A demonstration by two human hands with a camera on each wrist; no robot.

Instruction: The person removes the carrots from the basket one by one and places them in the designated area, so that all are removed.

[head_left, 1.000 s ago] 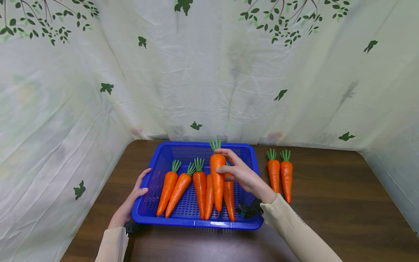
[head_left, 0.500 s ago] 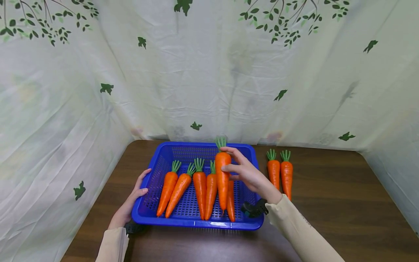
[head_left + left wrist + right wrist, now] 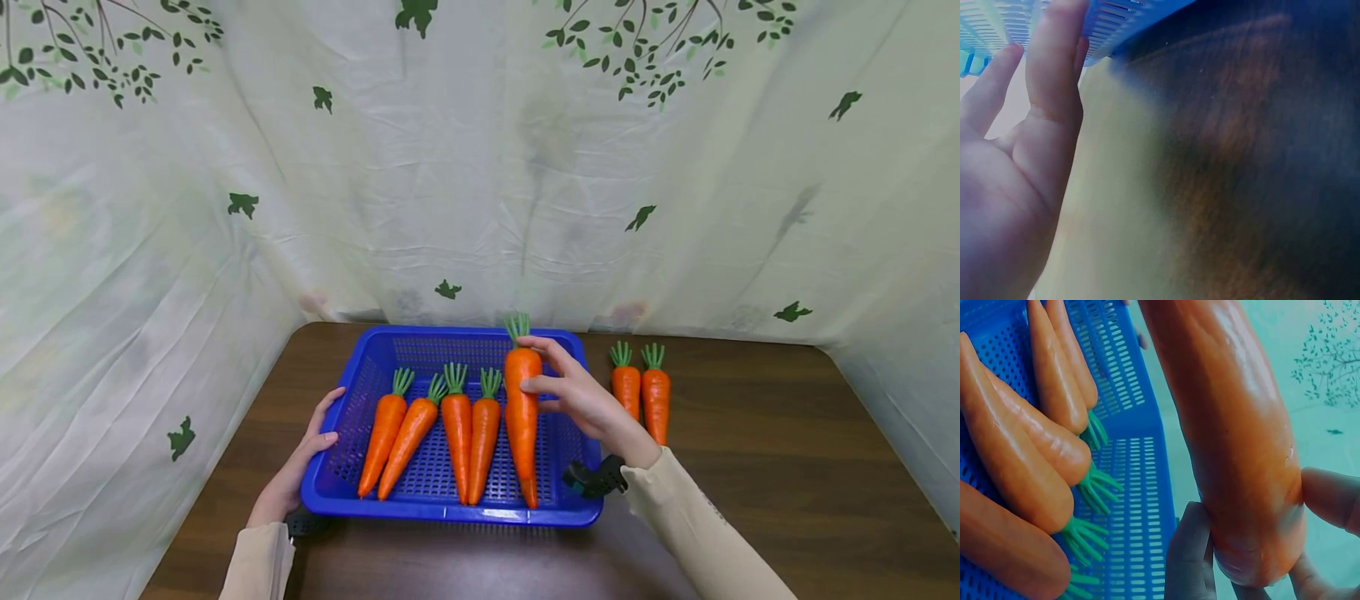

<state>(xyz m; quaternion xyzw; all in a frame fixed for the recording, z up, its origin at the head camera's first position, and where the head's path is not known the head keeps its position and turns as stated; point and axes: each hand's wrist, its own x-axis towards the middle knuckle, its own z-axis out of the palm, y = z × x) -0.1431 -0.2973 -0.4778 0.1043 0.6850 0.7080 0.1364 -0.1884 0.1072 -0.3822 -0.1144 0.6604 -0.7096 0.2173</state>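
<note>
My right hand (image 3: 581,396) pinches an orange carrot (image 3: 521,400) near its thick green-topped end. The carrot hangs over the right part of a blue plastic basket (image 3: 360,506), tip toward me. In the right wrist view, fingertips (image 3: 1332,497) press both sides of the carrot. Several carrots lie side by side in the basket, among them one carrot (image 3: 381,446) at the left and one carrot (image 3: 485,442) near the middle. Another lies mostly hidden behind the held one. My left hand (image 3: 300,458) holds the basket's left side, thumb at the rim; its other fingers are partly hidden.
Two more carrots, a left carrot (image 3: 626,392) and a right carrot (image 3: 656,404), lie on the brown wooden table (image 3: 765,450) right of the basket, partly behind my right forearm. A pale leaf-printed cloth (image 3: 480,192) hangs behind the table.
My right hand has moved to the right with its carrot, uncovering a carrot near the middle and covering the rightmost one in the basket. My left hand and the basket have stayed put.
</note>
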